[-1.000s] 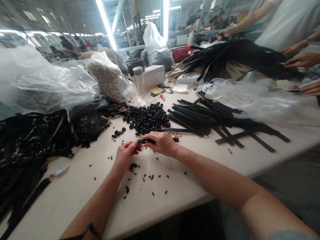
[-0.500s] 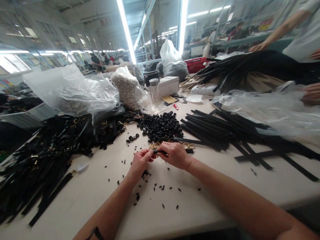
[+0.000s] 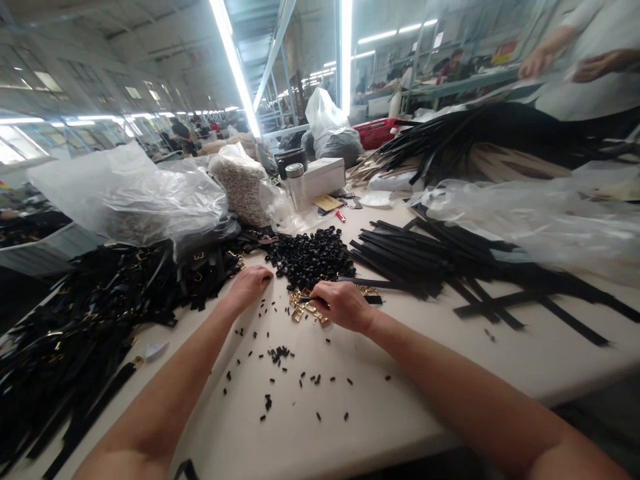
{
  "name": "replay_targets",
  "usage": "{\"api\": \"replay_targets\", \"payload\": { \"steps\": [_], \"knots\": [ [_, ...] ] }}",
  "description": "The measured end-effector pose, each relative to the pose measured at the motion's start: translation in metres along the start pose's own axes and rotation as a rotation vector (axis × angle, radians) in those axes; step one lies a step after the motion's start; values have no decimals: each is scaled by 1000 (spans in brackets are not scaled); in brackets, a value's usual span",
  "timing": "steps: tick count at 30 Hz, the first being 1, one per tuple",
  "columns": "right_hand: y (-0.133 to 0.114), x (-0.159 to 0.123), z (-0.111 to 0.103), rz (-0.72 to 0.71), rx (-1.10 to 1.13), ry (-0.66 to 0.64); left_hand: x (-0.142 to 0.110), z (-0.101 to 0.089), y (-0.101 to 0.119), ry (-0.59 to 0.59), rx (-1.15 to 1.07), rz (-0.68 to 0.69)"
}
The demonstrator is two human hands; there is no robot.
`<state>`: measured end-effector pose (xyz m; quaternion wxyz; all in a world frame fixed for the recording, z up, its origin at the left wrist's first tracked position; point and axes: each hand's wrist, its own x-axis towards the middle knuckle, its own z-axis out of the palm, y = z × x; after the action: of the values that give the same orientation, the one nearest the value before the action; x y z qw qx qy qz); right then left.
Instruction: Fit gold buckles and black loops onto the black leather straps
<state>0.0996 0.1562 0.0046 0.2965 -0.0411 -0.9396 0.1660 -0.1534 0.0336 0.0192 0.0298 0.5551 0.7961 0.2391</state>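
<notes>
My right hand (image 3: 343,305) is closed around a black strap (image 3: 306,299), whose end sticks out past the fingertips on the left. A dark strip shows on the other side of that hand; I cannot tell if it is the same strap. Gold buckles (image 3: 297,315) lie on the table just under and beside these fingers. My left hand (image 3: 253,283) rests at the left edge of a heap of small black loops (image 3: 310,257). Its fingers are curled together with something dark at their tips, too small to make out. Small black bits (image 3: 280,353) are scattered nearer me.
A tangle of black straps with gold buckles (image 3: 125,287) covers the left side. Cut black strips (image 3: 400,257) and clear plastic (image 3: 540,207) lie right. Behind stand plastic bags (image 3: 240,183), a glass bottle (image 3: 296,187) and a white box (image 3: 325,177). A co-worker (image 3: 590,73) stands far right.
My left hand has left the strap end and moved left and away from me to the loop heap's edge. My right hand keeps hold of the strap. The co-worker's hands have lifted off the strips.
</notes>
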Motion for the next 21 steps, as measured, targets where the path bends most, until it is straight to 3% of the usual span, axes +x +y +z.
{"api": "replay_targets", "payload": {
  "steps": [3,5,9,12,17,21],
  "knots": [
    [1,0,2,13,-3,-1,1,1,2,24,-6,-33],
    [1,0,2,20,-4,7,-6,-1,10,90,-184,-133],
    [-2,0,1,21,6,32,-37,0,44,172,-997,-464],
    [-8,0,-3,28,32,72,-65,16,74,185,-1404,-629],
    [-14,1,-6,39,17,107,-86,46,104,159,-1664,-743],
    [-12,0,-3,20,-30,45,-84,49,112,126,-1692,-759]
  ]
}}
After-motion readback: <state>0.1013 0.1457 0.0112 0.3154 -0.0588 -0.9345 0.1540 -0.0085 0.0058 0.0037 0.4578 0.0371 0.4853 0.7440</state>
